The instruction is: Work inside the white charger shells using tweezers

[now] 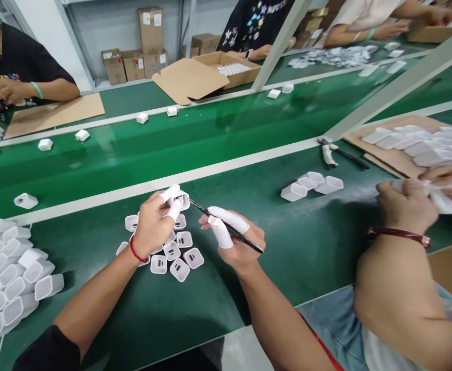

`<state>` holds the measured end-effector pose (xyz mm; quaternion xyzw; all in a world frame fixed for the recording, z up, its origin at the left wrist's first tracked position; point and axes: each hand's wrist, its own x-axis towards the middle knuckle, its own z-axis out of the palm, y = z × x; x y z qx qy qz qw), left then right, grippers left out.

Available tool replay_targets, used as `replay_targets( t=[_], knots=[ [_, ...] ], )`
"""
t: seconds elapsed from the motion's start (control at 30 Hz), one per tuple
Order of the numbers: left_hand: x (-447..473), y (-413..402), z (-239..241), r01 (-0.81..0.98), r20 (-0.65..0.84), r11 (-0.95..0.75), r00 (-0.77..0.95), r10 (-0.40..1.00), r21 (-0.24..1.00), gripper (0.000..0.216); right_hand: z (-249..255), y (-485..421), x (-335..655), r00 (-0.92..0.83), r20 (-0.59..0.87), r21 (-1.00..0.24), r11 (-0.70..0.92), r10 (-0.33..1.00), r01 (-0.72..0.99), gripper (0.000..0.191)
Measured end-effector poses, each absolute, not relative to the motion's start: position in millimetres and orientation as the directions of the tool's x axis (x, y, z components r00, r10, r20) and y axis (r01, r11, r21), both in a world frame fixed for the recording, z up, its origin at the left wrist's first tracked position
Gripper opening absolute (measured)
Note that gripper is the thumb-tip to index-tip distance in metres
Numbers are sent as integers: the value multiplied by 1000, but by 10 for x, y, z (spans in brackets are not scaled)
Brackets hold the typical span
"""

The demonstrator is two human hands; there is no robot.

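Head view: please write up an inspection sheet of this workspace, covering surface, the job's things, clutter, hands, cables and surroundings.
Surface: dark green table beside a green belt.
Job's things: one white case held up; a black tool, its tip appearing at the case; slotted cases grouped below.
Clutter: stacked cases at left; pliers at the table's far edge.
Hands: left hand holds the case, right hand the tool; some fingers wear white covers.
Cables: nothing seen.
Surroundings: co-worker's hands at right; cardboard boxes on a shelf behind.
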<state>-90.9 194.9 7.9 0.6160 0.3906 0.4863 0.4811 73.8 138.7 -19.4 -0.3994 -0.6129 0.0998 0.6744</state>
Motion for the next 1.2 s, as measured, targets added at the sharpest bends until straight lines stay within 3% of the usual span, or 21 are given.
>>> replay_targets(
  t=[0.2, 0.6, 0.7, 0.83, 0.97, 1.2],
  knots=[
    [-904, 1954, 110, -24, 307, -311, 243, 920, 950, 16, -209, 1396, 719, 33, 869, -414, 688, 494, 596, 50],
    [-923, 1915, -77, 191, 415, -458, 225, 882, 868, 26, -196, 1399, 671, -278, 869, -123, 723, 410, 680, 37],
    [-945, 1975, -37, 63, 383, -408, 238, 892, 911, 29, -161, 1377, 665, -129, 903, -218, 695, 410, 685, 28],
    [-956, 2032, 46, -73, 353, -346, 221, 909, 935, 26, -123, 1337, 671, 129, 897, -411, 687, 423, 599, 35],
    [-949, 2020, 56, -129, 343, -321, 220, 913, 938, 30, -134, 1342, 675, 110, 868, -471, 732, 485, 491, 33],
    [-947, 2010, 50, -137, 319, -295, 208, 925, 945, 30, -201, 1367, 713, 116, 862, -482, 726, 493, 491, 33]
  ],
)
